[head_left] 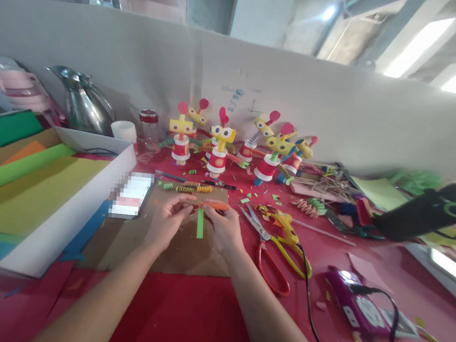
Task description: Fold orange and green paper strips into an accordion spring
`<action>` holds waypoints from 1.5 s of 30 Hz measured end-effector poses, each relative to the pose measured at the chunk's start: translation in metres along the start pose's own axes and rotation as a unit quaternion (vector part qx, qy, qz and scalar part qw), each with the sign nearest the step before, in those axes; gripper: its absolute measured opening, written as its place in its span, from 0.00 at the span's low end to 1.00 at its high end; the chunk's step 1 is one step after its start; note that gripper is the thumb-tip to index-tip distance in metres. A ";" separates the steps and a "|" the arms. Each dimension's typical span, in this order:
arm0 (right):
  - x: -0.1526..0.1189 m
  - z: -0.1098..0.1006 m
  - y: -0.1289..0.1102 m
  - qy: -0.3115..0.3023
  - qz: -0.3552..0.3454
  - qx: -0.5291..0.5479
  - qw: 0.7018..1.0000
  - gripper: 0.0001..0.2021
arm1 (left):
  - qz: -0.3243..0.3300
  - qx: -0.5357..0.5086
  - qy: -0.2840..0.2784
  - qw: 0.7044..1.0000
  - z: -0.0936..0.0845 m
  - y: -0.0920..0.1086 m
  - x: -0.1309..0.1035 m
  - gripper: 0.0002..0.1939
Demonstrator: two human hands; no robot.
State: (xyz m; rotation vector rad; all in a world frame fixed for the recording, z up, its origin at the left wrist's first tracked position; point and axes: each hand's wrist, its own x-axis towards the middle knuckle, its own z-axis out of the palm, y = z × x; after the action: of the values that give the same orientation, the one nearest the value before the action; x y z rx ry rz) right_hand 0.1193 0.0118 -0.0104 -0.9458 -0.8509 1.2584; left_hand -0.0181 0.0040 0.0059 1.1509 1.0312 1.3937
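Observation:
Over a brown cardboard mat (124, 247), my left hand (167, 219) pinches the left end of an orange paper strip (218, 205). My right hand (224, 227) is closed on the same strip, with its thumb near the middle. From between the fingers a light green paper strip (201, 225) hangs down, at a right angle to the orange one. How the two strips join is too small to tell. Just beyond the hands lie several coiled paper springs (204, 189), in yellow, black and green.
Several paper-cup figures (218, 159) stand at the back. Scissors (264, 236) and a yellow glue gun (287, 228) with a black cord lie at right, near a purple power strip (360, 305). At left are a phone (131, 196), a white box (75, 210) of coloured paper and a steel jug (83, 103).

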 end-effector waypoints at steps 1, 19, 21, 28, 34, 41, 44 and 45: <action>0.000 0.000 0.000 -0.007 -0.008 -0.015 1.000 0.10 | -0.030 -0.023 -0.002 0.999 -0.001 -0.001 0.001 0.12; -0.002 -0.002 0.001 -0.062 -0.098 -0.136 0.984 0.06 | -0.108 -0.063 -0.012 0.992 -0.006 -0.013 0.006 0.18; -0.002 -0.002 0.000 -0.053 -0.100 -0.154 0.982 0.06 | -0.108 -0.049 -0.011 0.993 -0.006 -0.016 0.006 0.18; -0.001 -0.003 -0.003 -0.061 -0.058 -0.133 0.988 0.07 | -0.117 -0.053 -0.037 0.991 -0.009 -0.013 0.007 0.20; 0.000 -0.005 -0.004 -0.062 -0.052 -0.138 0.987 0.08 | -0.116 -0.074 -0.047 0.989 -0.007 -0.008 0.006 0.18; 0.001 -0.006 -0.006 -0.072 -0.064 -0.165 0.982 0.08 | -0.133 -0.069 -0.040 0.988 -0.010 -0.009 0.008 0.19; 0.002 -0.007 -0.004 -0.082 -0.053 -0.152 0.984 0.08 | -0.124 -0.050 -0.036 0.990 -0.012 -0.010 0.008 0.19; 0.002 -0.007 -0.004 -0.086 -0.047 -0.146 0.984 0.08 | -0.121 -0.046 -0.035 0.991 -0.013 -0.011 0.008 0.19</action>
State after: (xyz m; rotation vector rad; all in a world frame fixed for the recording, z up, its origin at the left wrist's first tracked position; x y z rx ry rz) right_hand 0.1271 0.0126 -0.0097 -1.0247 -1.2272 1.1637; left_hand -0.0290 0.0129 -0.0057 0.9660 1.0109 1.1874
